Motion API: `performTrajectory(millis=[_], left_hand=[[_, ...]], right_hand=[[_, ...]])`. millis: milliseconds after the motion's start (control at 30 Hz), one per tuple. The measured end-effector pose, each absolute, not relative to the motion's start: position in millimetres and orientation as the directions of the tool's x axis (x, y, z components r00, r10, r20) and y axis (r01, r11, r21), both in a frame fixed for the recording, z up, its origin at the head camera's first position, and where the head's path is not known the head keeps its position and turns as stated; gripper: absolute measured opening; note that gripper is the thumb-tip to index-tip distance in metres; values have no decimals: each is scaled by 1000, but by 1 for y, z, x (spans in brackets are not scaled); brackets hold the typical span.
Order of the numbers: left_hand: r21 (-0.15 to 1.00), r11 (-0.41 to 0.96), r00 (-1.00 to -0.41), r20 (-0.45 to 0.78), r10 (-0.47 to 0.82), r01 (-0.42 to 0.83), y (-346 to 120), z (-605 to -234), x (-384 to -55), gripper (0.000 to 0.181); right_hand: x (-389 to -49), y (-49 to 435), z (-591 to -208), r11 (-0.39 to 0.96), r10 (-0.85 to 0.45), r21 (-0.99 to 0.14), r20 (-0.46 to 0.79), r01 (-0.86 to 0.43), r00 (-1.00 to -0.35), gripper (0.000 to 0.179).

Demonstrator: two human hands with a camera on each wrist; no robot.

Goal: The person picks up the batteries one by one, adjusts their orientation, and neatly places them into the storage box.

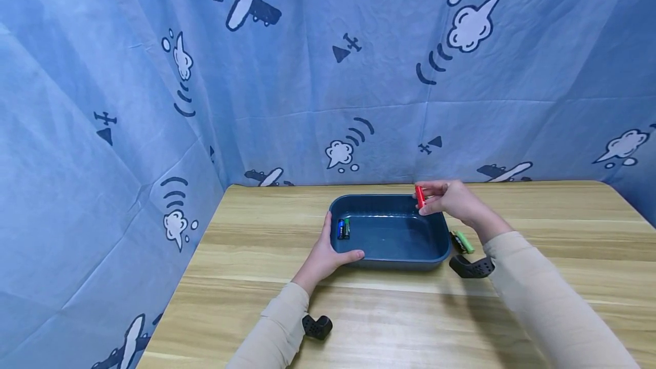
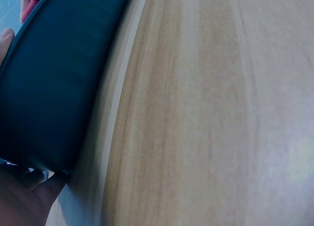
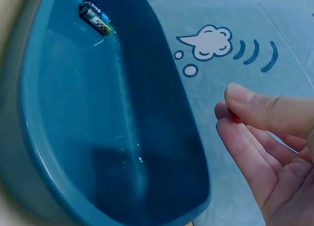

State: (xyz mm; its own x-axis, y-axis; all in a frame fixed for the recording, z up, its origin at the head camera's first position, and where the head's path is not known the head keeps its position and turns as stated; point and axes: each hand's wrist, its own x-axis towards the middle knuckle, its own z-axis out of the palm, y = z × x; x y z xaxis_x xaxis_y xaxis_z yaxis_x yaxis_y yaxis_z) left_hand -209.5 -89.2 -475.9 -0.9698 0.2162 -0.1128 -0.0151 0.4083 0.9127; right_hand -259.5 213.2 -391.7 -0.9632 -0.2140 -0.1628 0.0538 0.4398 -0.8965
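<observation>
A dark blue plastic basin (image 1: 392, 262) stands on the wooden table. My left hand (image 1: 328, 249) grips its left end, thumb at the front rim and fingers along the outer side. Between thumb and fingers my right hand (image 1: 446, 198) pinches a red battery (image 1: 420, 196), held over the basin's far right corner. In the right wrist view the right hand (image 3: 274, 142) hides nearly all of that battery. Side by side inside the basin, at its left, lie a blue battery (image 1: 340, 229) and a green-and-black battery (image 1: 347, 229).
Right of the basin, on the table, lie a light green battery (image 1: 465, 242) and a dark battery (image 1: 458, 242) beside it. A blue curtain (image 1: 287, 90) with printed planes hangs behind and to the left. Black camera mounts sit at both wrists.
</observation>
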Motion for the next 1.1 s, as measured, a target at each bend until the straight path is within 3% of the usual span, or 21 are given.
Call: performTrajectory(millis=[1100], left_hand=[[920, 390, -970, -131, 205, -42, -89, -474, -209, 112]], right_hand=[[-279, 162, -399, 361, -243, -928, -188, 91, -952, 66]])
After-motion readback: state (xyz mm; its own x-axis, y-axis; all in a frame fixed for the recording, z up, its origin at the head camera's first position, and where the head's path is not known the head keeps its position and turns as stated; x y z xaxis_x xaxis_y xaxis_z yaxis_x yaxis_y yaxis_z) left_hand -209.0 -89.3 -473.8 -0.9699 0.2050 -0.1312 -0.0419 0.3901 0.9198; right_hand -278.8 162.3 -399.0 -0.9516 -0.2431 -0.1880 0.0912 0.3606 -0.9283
